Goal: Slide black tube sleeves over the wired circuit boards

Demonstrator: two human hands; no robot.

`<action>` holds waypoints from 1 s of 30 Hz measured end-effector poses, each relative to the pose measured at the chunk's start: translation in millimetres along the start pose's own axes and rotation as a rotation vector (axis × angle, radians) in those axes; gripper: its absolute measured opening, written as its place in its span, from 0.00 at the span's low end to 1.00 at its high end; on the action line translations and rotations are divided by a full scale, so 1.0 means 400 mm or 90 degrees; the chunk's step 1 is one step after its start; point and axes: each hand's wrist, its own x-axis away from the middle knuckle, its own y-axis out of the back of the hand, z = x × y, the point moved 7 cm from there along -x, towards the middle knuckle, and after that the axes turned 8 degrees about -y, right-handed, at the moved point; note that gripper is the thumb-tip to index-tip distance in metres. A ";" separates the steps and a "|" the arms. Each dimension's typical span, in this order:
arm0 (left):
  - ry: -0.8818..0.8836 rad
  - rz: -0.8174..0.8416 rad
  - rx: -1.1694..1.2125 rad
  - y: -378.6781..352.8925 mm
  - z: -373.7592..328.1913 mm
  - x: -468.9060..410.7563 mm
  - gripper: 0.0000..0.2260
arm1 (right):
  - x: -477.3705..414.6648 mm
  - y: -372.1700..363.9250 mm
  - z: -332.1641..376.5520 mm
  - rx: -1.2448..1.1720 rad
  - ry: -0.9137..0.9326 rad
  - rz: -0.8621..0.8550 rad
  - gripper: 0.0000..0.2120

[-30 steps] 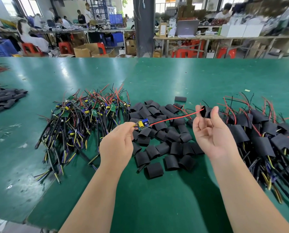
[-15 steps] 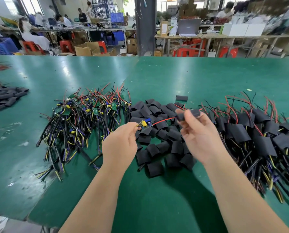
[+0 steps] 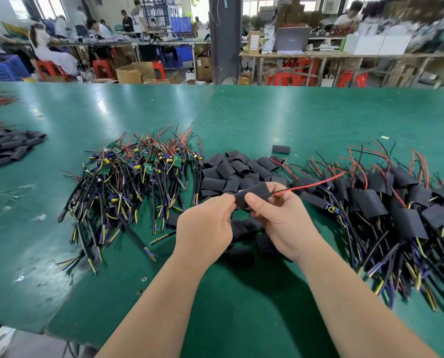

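Hands have closed together since a second ago: right hand [image 3: 280, 215] has run the black sleeve [image 3: 254, 193] down the red wire [image 3: 311, 184] to the left hand [image 3: 205, 223]. Both hands pinch the sleeve, just over the loose sleeve pile [image 3: 231, 171]. Circuit board now hidden, in the sleeve or behind fingers, can't tell which. Wire pokes out the sleeve's right end. Left of that pile: bare wired boards [image 3: 138, 177]. Right of it: sleeved boards [image 3: 396, 202], cut off at frame edge. Green table [image 3: 267, 120] underneath.
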 end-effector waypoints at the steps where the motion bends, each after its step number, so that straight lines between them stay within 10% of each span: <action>1: -0.005 -0.010 -0.005 0.001 0.000 -0.001 0.04 | 0.002 -0.007 -0.002 0.009 0.002 0.009 0.11; 15: 0.182 -0.220 0.240 0.063 0.150 0.019 0.14 | 0.021 0.097 0.153 -0.205 0.098 -0.152 0.06; 22: 0.389 -0.071 -0.064 0.031 0.234 0.043 0.15 | 0.111 0.261 0.314 0.735 0.201 -0.630 0.13; 30: 0.439 0.089 -0.171 0.011 0.270 0.064 0.19 | 0.068 0.167 0.249 0.831 0.210 -0.488 0.12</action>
